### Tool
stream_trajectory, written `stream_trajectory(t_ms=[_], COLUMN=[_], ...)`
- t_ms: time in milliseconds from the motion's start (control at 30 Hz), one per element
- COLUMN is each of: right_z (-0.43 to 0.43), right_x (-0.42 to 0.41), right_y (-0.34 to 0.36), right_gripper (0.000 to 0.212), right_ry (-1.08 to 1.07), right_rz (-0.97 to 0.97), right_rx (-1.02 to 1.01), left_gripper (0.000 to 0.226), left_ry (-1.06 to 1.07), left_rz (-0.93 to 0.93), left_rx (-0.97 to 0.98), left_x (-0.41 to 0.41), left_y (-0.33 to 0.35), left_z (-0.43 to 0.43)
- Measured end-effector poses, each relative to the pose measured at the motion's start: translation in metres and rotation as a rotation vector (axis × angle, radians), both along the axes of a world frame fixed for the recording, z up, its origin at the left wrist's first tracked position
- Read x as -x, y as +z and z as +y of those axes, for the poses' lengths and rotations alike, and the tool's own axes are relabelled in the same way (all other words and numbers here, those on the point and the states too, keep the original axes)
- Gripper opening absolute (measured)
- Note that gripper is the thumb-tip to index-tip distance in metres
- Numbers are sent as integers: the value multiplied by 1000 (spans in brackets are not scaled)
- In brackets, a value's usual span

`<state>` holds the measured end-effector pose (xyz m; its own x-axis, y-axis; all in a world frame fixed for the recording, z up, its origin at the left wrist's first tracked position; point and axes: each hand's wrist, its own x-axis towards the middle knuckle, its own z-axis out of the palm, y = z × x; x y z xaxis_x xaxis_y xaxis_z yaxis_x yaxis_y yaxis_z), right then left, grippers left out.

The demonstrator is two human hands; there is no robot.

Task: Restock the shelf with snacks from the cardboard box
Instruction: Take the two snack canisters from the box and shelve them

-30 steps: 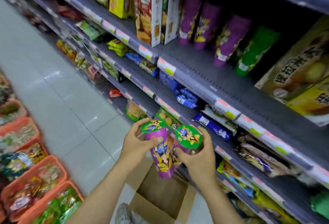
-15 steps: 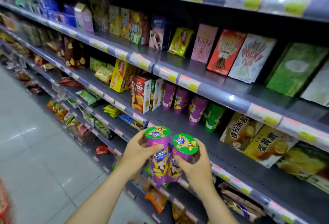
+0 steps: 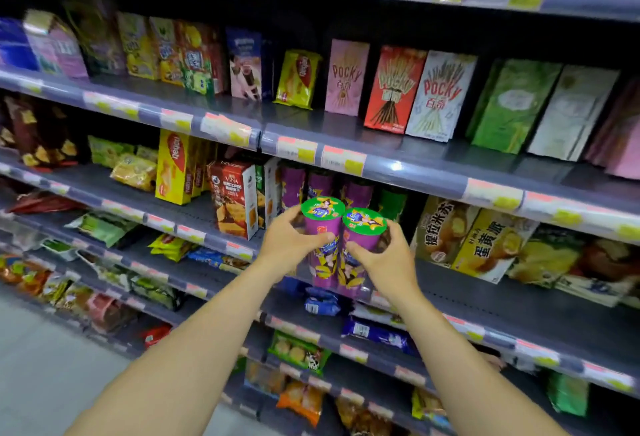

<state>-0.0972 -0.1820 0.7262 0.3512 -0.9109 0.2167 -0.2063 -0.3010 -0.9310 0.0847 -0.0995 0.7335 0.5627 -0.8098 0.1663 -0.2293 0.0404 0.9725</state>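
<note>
Left to right, head view. Far left on the grey metal shelf [image 3: 450, 283]: yellow upright biscuit box [image 3: 173, 167], then red-and-white upright cracker box [image 3: 233, 198] at the shelf's front edge.

Left hand [image 3: 291, 245]: fingers closed around the left purple cardboard snack cup with green lid [image 3: 323, 224], thumb across the front of the cup, other fingers wrapped behind. Cup upright.

Right hand [image 3: 384, 259]: fingers closed around the right purple cardboard snack cup with green lid [image 3: 363, 231], thumb on the front face, fingertips curling round the far side. Cup upright.

The two cups are side by side, touching, held in the air in front of that shelf level, lids about level with the cracker box top. Cannot tell if their bases are over the shelf surface or just short of the edge.

Directly behind them on the shelf: row of matching purple snack cups [image 3: 322, 181], tops under the shelf above. Dark green snack cup [image 3: 393, 202] just beside that row on the right.

Further right, same shelf: beige flat pastry box with Chinese lettering [image 3: 443, 228], then yellow flat pastry box [image 3: 485, 245] overlapping it.
</note>
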Motion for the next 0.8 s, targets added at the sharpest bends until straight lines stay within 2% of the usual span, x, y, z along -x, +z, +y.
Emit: stream_trajectory(t_ms=[233,533,667,800], right_z=[-31,-60,-67,-73], right_x=[-38,-54,-57,-59], right_y=[14,-20,-52,-72], right_gripper=[72,71,68,68], right_ry=[-99,-132,-132,-125], right_rz=[9,42,91,117], right_rx=[59,86,92,93], left_gripper=[59,71,82,75], left_ry=[1,-13,-74,-45], left_rz=[-85,-11,-77,-130], left_rx=[-5,13,-73,-103], left_x=[-36,-57,-61,-64], left_y=[9,-42,-78,-97], left_z=[-43,-80,-84,-90])
